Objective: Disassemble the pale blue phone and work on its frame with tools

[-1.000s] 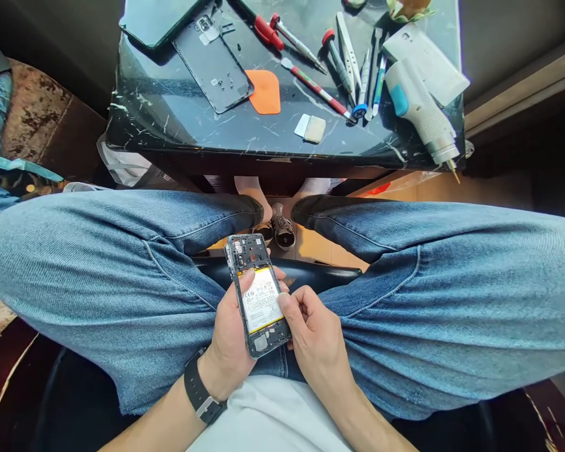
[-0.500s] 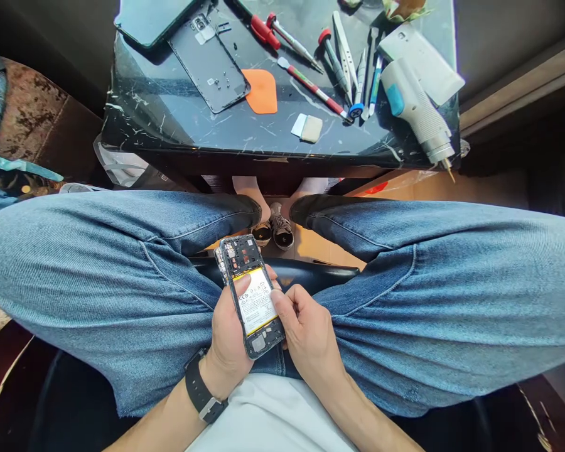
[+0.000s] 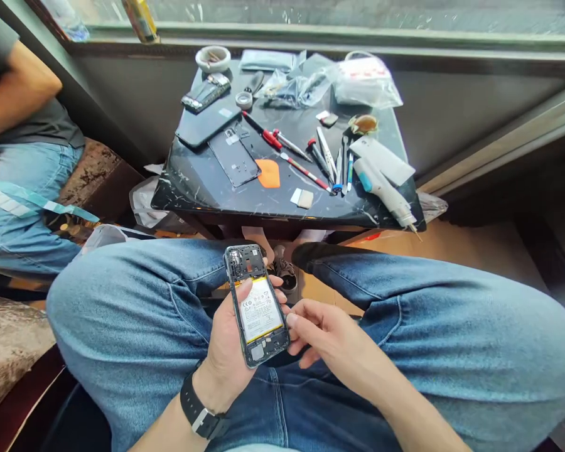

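Observation:
My left hand point(image 3: 226, 342) grips an opened phone point(image 3: 257, 304) above my lap, its back removed so the white battery with a yellow edge shows. The thumb lies across the battery's upper left. Just to the phone's right, my right hand point(image 3: 324, 333) has come off it; its fingers are loosely curled and seem to hold nothing. A black watch sits on my left wrist. The phone's dark back cover point(image 3: 234, 157) lies on the black marble table point(image 3: 202, 191) ahead.
On the table lie an orange pick point(image 3: 268, 174), red-handled screwdrivers point(image 3: 289, 145), tweezers, a white-and-blue electric tool point(image 3: 381, 191), another phone point(image 3: 206, 93), plastic bags point(image 3: 365, 81) and a small bowl point(image 3: 213, 58). Another person in jeans point(image 3: 14, 182) sits at the left.
The view has tilted up, showing the whole table and window sill. My right hand has left the phone's right edge and drawn slightly away; the left hand still holds the phone.

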The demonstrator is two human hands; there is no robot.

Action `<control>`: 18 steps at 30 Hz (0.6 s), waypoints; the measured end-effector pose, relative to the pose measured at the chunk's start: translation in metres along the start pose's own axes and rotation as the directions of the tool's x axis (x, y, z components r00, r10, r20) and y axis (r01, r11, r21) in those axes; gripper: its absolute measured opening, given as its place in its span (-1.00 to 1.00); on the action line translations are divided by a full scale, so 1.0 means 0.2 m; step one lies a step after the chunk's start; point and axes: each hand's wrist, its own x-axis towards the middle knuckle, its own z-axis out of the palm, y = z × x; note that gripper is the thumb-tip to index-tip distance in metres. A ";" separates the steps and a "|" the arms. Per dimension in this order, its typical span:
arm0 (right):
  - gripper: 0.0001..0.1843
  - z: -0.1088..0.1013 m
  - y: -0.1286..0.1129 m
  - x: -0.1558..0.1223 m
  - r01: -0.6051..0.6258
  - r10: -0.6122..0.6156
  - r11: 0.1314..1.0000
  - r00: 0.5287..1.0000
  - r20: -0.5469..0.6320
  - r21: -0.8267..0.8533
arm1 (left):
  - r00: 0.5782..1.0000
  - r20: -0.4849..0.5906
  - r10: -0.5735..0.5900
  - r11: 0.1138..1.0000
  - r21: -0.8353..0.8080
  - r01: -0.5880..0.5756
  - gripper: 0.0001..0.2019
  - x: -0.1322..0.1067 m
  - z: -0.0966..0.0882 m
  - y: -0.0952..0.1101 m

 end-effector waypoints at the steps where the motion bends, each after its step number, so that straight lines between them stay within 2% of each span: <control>1: -0.63 -0.03 -0.04 0.00 -0.019 0.019 1.000 0.999 0.039 0.001 | 1.000 0.020 -0.010 1.000 0.006 0.010 -0.64 0.00 0.01 0.01; 7: -0.60 -0.16 -0.17 0.00 -0.062 0.024 0.986 0.970 0.243 0.152 | 0.985 0.174 -0.011 1.000 0.003 0.010 -0.59 0.00 0.07 0.07; 12: -0.61 -0.19 -0.18 0.00 -0.092 0.008 0.953 0.960 0.278 0.290 | 0.964 0.265 -0.001 1.000 -0.014 0.005 -0.61 0.00 0.10 0.11; 15: -0.57 -0.20 -0.18 -0.02 -0.075 -0.006 0.944 0.970 0.243 0.320 | 0.977 0.211 0.035 0.999 -0.015 -0.032 -0.65 0.00 0.13 0.15; 18: -0.55 -0.23 -0.26 -0.07 -0.008 -0.037 0.974 0.981 0.188 0.228 | 0.981 0.036 0.189 0.981 -0.043 -0.188 -0.69 0.02 0.19 0.20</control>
